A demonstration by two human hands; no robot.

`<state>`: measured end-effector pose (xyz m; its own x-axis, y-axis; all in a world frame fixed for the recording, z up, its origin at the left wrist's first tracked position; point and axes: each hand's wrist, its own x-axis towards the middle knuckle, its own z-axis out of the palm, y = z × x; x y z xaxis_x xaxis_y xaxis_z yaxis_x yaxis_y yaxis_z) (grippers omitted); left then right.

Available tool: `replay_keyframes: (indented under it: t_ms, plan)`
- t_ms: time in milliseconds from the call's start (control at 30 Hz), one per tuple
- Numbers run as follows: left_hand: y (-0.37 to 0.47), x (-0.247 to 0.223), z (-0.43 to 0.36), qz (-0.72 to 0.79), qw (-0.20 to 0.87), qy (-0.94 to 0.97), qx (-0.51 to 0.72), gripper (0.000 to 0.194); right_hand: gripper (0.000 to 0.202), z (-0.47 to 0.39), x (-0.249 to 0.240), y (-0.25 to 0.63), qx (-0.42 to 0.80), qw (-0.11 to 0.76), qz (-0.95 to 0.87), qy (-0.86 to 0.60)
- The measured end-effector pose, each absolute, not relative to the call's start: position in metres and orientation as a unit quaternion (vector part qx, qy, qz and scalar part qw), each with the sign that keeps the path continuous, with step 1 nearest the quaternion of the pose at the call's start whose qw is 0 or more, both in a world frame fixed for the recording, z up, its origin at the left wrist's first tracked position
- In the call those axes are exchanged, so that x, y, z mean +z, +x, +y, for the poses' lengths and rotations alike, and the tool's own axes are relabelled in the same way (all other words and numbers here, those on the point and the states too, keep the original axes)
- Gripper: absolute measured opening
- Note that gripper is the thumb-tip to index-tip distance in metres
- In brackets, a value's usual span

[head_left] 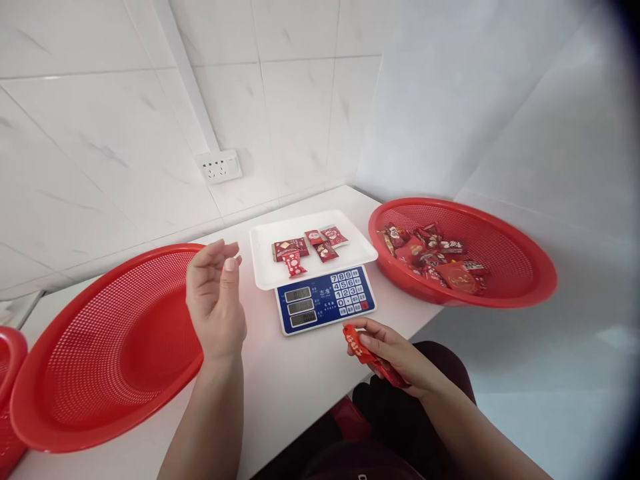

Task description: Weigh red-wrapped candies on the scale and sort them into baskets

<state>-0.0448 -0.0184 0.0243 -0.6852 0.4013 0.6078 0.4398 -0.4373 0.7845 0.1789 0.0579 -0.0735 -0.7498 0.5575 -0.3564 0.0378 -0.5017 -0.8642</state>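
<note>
My right hand (395,353) is closed around red snack packets (357,345) with gold lettering, low over the table's front edge. My left hand (217,300) is raised with curled fingers apart and nothing in it, beside the rim of the left red basket (37,407). Between my hands stands a digital scale (325,300) with a blue keypad panel. On its white tray (265,270) lie several small red wrapped snacks (325,251). To the right, a red basket (530,280) holds a pile of similar red packets (430,253).
The left red basket shows bare mesh inside. Part of another red basket (7,373) is at the far left edge. A wall socket (219,167) sits on the tiled wall behind the white table (270,393). My legs are below the table's front edge.
</note>
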Motion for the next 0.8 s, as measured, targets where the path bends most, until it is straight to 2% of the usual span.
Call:
replay_keyframes:
  t_ms: [533, 667, 800]
  plan:
    - [-0.038, 0.021, -0.013, -0.527, -0.071, -0.394, -0.75, 0.022, 0.033, 0.063, -0.099, 0.169, 0.886, 0.159, -0.38, -0.215]
    - [-0.037, 0.014, -0.006, -0.578, -0.099, -0.432, -0.685, 0.023, 0.039, 0.069, -0.116, 0.159, 0.912, 0.144, -0.353, -0.152]
    - [-0.044, 0.001, 0.007, -0.674, -0.088, -0.508, -0.529, 0.023, 0.038, 0.075, -0.125, 0.155, 0.925, 0.129, -0.331, -0.132]
